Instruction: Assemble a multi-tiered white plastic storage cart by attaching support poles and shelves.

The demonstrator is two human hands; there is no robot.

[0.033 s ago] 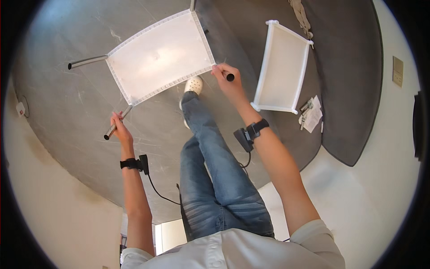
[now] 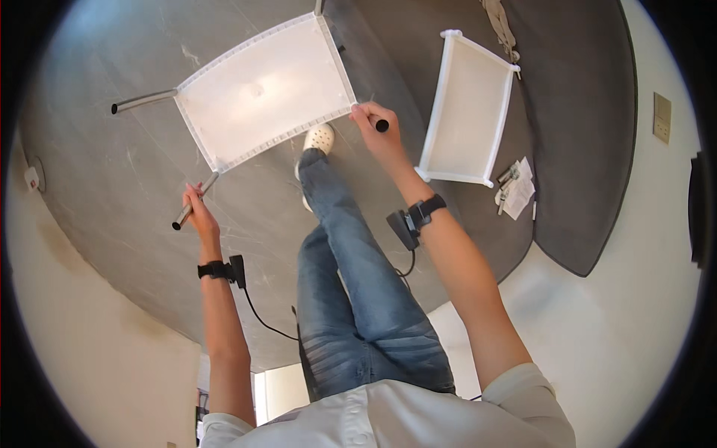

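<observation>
A white rectangular shelf panel (image 2: 258, 89) with a ribbed rim is raised at the upper middle, with a metal tube leg at each corner. My left hand (image 2: 200, 215) is closed around the near-left tube leg (image 2: 180, 222), whose dark open end points toward me. At the near-right corner, my right hand (image 2: 381, 142) grips another tube leg (image 2: 382, 126); only its dark end shows clearly past the fingers. The far-left tube leg (image 2: 146, 101) sticks outward untouched. Of the far-right tube leg (image 2: 320, 7), just a short piece is visible at the picture's top edge.
To the right lies a second white shelf panel (image 2: 467, 112) with corner sockets. Beside it are a crumpled white paper (image 2: 517, 196) with small metal parts and a beige cloth (image 2: 499, 26). A dark grey padded piece (image 2: 582, 142) stands along the right. My foot in a white clog (image 2: 320, 137) is near the held panel.
</observation>
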